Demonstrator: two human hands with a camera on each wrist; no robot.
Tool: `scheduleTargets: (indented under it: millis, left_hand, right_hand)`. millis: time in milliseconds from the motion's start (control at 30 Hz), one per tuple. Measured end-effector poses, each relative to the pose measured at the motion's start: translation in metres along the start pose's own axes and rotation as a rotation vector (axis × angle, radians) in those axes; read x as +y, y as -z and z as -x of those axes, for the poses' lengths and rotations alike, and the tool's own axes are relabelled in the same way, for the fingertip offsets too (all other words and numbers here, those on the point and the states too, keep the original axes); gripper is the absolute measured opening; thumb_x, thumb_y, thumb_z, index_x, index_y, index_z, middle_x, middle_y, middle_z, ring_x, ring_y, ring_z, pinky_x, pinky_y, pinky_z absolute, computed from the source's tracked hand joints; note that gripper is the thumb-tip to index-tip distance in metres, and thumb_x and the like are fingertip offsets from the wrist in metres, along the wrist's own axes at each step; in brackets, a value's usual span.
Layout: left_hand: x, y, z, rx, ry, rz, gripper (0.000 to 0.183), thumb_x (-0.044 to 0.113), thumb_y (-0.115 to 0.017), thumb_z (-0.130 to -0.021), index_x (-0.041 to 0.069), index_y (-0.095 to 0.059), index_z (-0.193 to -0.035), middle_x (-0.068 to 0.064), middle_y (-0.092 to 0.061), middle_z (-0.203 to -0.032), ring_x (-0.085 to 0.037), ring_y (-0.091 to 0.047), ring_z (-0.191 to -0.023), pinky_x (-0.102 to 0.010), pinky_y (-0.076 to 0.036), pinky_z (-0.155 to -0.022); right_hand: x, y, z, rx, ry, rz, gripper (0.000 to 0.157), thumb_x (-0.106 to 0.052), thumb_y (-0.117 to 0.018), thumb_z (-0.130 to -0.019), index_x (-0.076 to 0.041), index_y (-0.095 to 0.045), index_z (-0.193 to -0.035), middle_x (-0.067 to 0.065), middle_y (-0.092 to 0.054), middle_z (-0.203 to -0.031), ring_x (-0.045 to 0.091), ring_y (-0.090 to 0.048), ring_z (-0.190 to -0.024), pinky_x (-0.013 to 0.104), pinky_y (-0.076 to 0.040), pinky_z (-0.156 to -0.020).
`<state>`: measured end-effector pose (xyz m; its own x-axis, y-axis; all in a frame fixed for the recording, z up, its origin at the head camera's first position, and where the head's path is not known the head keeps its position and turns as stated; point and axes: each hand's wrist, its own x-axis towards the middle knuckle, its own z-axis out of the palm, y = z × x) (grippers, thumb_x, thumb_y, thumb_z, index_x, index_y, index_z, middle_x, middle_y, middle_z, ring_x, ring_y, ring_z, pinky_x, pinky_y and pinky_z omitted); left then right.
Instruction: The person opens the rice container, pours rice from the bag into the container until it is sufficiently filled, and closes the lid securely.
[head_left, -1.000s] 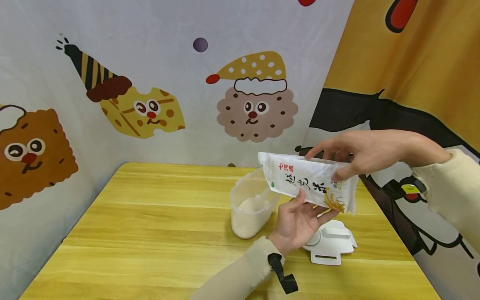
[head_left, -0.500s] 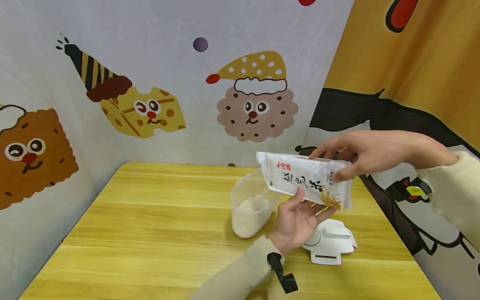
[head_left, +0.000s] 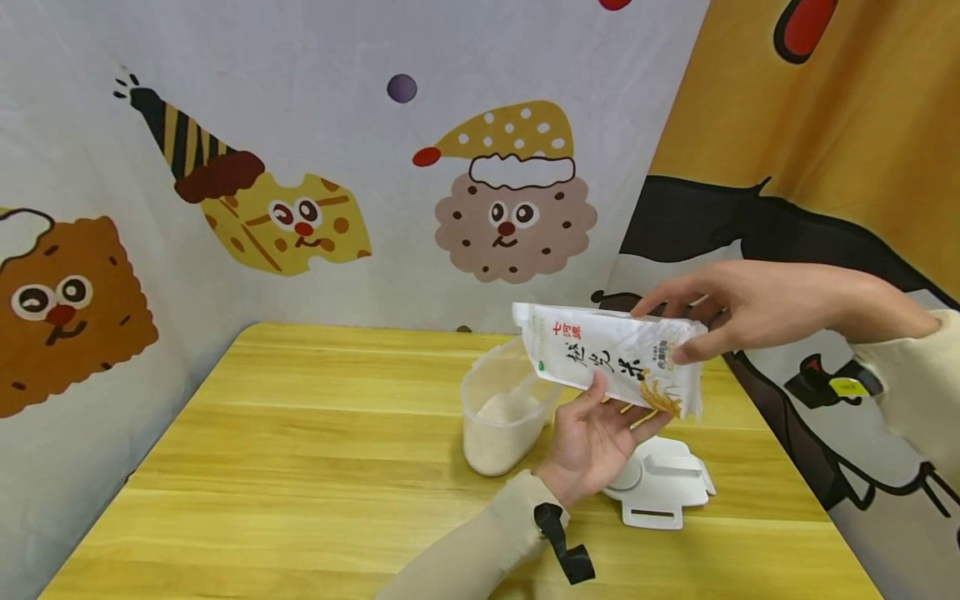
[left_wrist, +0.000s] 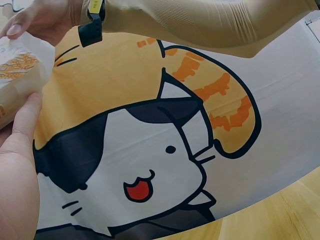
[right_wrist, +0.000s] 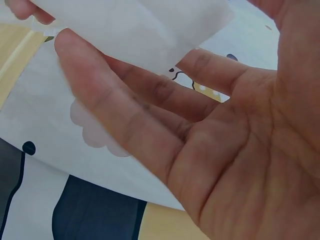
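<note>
A white rice bag point(head_left: 592, 346), printed with dark and red characters and golden rice ears, is held tilted above the table, its left end lower over the clear container point(head_left: 474, 400). My left hand point(head_left: 591, 450) supports the bag from beneath, thumb on its front and fingers behind. At the bag's upper right, my right hand point(head_left: 765, 304) pinches it between thumb and fingers. White rice point(head_left: 504, 410) fills the lower part of the container. The right wrist view has the pale bag point(right_wrist: 165, 35) close against my fingers point(right_wrist: 105, 105); its opening is hidden.
Right of my left wrist lies a white plastic lid point(head_left: 663, 483) on the wooden table point(head_left: 315, 433). Cartoon-printed cloth point(head_left: 330, 75) hangs behind the table and along both sides. A dark strap point(head_left: 558, 542) dangles from the left wrist.
The bag has shifted slightly left. My right hand has slid a little to the right along its upper edge; my left hand has stayed nearly still.
</note>
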<state>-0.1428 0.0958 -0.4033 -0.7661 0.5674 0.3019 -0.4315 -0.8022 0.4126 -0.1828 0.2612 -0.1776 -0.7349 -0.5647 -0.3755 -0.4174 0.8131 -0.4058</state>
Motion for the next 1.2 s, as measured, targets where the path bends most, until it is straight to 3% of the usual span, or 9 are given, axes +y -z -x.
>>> scheduleTargets:
  millis: [267, 500, 1200]
  left_hand:
    - [-0.0005, -0.0007, 0.0005, 0.018, -0.006, 0.000, 0.040, 0.043, -0.039, -0.109, 0.030, -0.046, -0.146, 0.004, -0.059, -0.137, -0.017, -0.058, -0.126, -0.043, -0.041, -0.120]
    - [-0.0008, 0.0001, 0.0005, 0.016, -0.011, 0.012, 0.041, 0.044, -0.040, -0.109, 0.031, -0.045, -0.147, 0.004, -0.058, -0.138, -0.017, -0.057, -0.127, -0.037, -0.048, -0.115]
    - [0.0011, -0.0004, 0.0016, 0.024, -0.009, 0.033, 0.041, 0.046, -0.040, -0.108, 0.029, -0.048, -0.145, 0.003, -0.058, -0.138, -0.016, -0.058, -0.128, -0.034, -0.048, -0.115]
  right_hand:
    - [-0.0015, -0.0011, 0.0001, 0.021, -0.007, 0.006, 0.057, -0.032, -0.080, -0.090, -0.022, -0.056, -0.141, 0.001, -0.070, -0.113, 0.011, -0.071, -0.091, 0.025, -0.059, -0.076]
    - [-0.0026, -0.0017, -0.0006, 0.032, 0.002, -0.002, 0.055, -0.031, -0.080, -0.090, -0.021, -0.058, -0.140, 0.001, -0.070, -0.113, 0.011, -0.072, -0.090, 0.025, -0.059, -0.075]
    - [-0.0033, -0.0016, -0.0027, 0.068, 0.025, -0.021, 0.051, -0.028, -0.080, -0.090, -0.021, -0.060, -0.136, 0.004, -0.068, -0.116, 0.011, -0.071, -0.088, 0.025, -0.060, -0.074]
